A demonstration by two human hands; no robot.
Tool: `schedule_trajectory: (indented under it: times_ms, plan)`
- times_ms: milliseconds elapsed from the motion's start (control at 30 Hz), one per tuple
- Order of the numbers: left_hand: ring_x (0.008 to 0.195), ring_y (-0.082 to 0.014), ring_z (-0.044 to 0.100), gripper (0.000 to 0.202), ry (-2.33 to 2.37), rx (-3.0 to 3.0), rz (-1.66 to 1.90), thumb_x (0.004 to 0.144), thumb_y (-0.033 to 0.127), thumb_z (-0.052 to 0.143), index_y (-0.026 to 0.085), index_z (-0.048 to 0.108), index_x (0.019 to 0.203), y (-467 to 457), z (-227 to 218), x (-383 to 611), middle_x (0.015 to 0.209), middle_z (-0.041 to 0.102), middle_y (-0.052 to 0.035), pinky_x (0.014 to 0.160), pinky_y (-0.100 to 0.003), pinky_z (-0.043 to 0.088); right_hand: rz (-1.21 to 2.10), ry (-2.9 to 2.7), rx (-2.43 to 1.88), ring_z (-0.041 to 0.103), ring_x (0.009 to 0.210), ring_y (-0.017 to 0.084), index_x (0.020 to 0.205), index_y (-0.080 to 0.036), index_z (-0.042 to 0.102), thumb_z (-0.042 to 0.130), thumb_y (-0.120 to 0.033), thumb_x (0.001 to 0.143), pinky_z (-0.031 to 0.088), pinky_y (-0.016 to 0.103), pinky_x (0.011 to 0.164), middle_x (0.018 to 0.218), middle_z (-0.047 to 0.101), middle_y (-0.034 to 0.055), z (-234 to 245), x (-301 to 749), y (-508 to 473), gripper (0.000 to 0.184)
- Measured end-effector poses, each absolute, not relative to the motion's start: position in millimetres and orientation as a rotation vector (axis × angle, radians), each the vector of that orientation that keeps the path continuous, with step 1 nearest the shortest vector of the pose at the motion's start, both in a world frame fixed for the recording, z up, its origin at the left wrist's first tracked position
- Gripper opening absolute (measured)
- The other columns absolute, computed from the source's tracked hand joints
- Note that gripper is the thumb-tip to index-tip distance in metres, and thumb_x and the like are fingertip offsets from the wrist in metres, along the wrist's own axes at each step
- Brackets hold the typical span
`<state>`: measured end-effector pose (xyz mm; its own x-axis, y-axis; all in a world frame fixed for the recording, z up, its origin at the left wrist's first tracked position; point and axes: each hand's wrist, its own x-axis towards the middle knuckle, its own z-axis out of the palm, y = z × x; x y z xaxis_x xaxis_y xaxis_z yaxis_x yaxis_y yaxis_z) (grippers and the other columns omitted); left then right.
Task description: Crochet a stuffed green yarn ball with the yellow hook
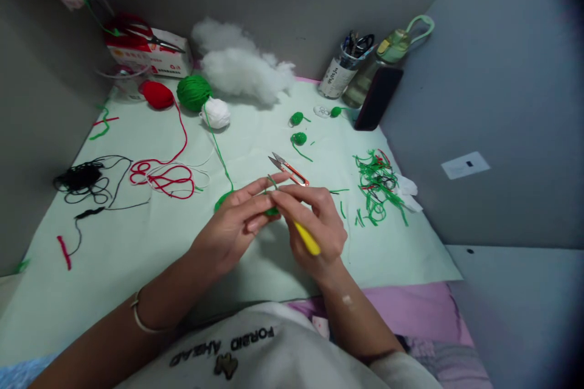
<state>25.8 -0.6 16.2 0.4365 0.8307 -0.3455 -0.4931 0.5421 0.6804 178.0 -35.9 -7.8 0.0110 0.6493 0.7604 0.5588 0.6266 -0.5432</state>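
Over the pale green table cover, my two hands meet at a small piece of green crochet work. My left hand pinches that piece, most of which is hidden behind the fingers. In my right hand is a crochet hook with a yellow handle; its tip is at the green work, covered by fingers. Green yarn runs from a green yarn ball down to my left hand. Just beyond the fingers lie orange-handled thread snips, blades pointing away to the left.
A red yarn ball, white ball, and stuffing lie at the back. Black yarn is left; green scraps are right. Small green crocheted pieces, a phone, bottle and pen cup stand beyond.
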Motion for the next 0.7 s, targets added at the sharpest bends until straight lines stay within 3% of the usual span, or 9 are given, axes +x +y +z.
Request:
schedule_trajectory:
  times_ms: [100, 200, 300, 500, 700]
  plan:
    - [0.05, -0.0041, 0.021, 0.026, 0.678, 0.451, 0.843, 0.082, 0.021, 0.081, 0.016, 0.083, 0.107, 2, 16, 23, 0.058, 0.033, 0.0106, 0.075, -0.021, 0.052, 0.301, -1.405, -1.036, 0.074, 0.08, 0.019, 0.109, -0.027, 0.078, 0.061, -0.019, 0.102, 0.063, 0.037, 0.07, 0.094, 0.08, 0.0048, -4, 179, -34, 0.02]
    - [0.055, -0.0055, 0.034, 0.032, 0.698, 0.569, 0.919, 0.08, 0.017, 0.082, 0.021, 0.083, 0.112, 2, 15, 22, 0.068, 0.051, 0.0054, 0.065, -0.019, 0.045, 0.578, -1.26, -1.007, 0.07, 0.073, 0.017, 0.097, -0.024, 0.078, 0.062, -0.031, 0.103, 0.059, 0.033, 0.062, 0.089, 0.078, 0.0047, 0, 179, -31, 0.018]
    - [0.065, -0.0085, 0.044, 0.034, 0.752, 0.745, 0.944, 0.083, 0.022, 0.083, 0.025, 0.083, 0.116, -1, 14, 22, 0.083, 0.063, 0.0001, 0.057, -0.021, 0.035, 0.684, -1.252, -1.006, 0.07, 0.076, 0.016, 0.098, -0.025, 0.079, 0.067, -0.031, 0.101, 0.059, 0.032, 0.067, 0.09, 0.078, 0.0032, -1, 178, -30, 0.014]
    - [0.065, -0.0114, 0.043, 0.031, 0.817, 0.836, 0.923, 0.084, 0.028, 0.08, 0.025, 0.083, 0.115, -3, 13, 17, 0.086, 0.063, -0.0011, 0.059, -0.026, 0.034, 0.87, -1.111, -0.972, 0.069, 0.07, 0.014, 0.097, -0.022, 0.075, 0.063, -0.037, 0.103, 0.06, 0.03, 0.066, 0.091, 0.078, 0.0036, -6, 183, -27, 0.02]
    - [0.076, -0.0116, 0.052, 0.029, 0.812, 0.886, 0.934, 0.087, 0.025, 0.079, 0.029, 0.083, 0.115, -3, 10, 11, 0.088, 0.063, -0.0003, 0.066, -0.023, 0.039, 0.813, -1.185, -0.948, 0.071, 0.072, 0.013, 0.099, -0.022, 0.074, 0.059, -0.029, 0.106, 0.061, 0.029, 0.068, 0.091, 0.078, 0.0028, 2, 182, -32, 0.018]
